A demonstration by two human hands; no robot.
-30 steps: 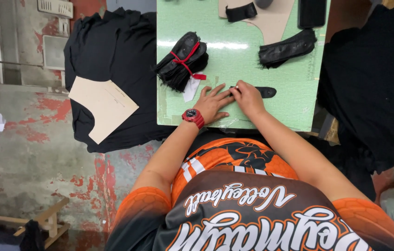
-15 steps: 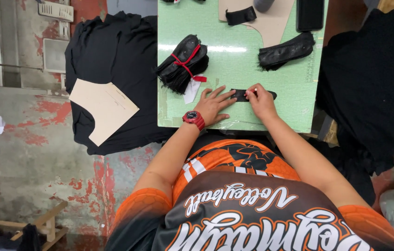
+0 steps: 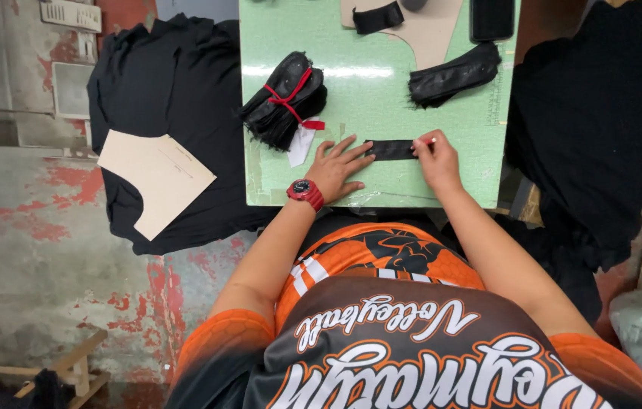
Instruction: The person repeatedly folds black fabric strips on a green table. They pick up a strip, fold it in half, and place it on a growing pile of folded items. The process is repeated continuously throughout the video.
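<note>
A narrow black fabric strip lies flat on the pale green cutting mat just above the middle of the frame, running left to right between the two hands. The left hand, with a red wristwatch on its wrist, rests palm down on the mat with fingers spread, the fingertips pressing the strip's left end. The right hand has its fingers drawn together in a pinch at the strip's right end; a small pale thing shows at the fingertips, too small to make out. Up and left of the left hand sits a bundle of black fabric pieces tied with a red band, and a small white paper tag lies at its lower edge, just beside the left fingers. Toward the upper right of the mat lies a loose stack of black strips, and above it a tan cardboard pattern piece with a short black strip on it. At the left of the frame a beige cardboard pattern with a curved notch rests on a pile of black cloth over the worn red-and-grey floor.
</note>
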